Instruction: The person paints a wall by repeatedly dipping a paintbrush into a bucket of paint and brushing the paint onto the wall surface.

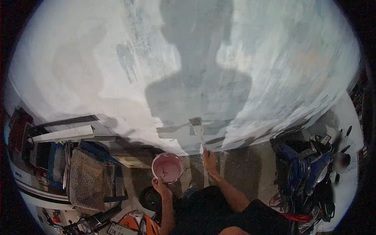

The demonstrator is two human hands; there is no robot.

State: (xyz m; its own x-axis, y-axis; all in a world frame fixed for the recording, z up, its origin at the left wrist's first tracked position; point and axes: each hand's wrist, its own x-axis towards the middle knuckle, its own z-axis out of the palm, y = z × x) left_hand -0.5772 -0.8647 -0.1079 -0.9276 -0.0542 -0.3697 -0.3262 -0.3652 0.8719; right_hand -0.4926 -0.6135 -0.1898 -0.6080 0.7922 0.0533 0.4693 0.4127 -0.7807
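My right hand [210,161] grips the handle of a paintbrush [198,126], its bristles pointing up toward the wall. Whether the bristles touch the wall I cannot tell. In my left hand [161,186] is the rim of a round tub [167,168], its inside coated pinkish, tilted so that I look into it. Before me rises a wall [276,58] with streaky white and grey-blue patches. My own shadow falls across its middle.
On the right stand motorcycles [314,173], close to the wall. An orange motorcycle [138,220] with a plate is behind me at lower left. Farther left are a long white metal channel [63,134], a rough-textured mat [86,179] and stacked items. Below the wall lies a dark floor [243,170].
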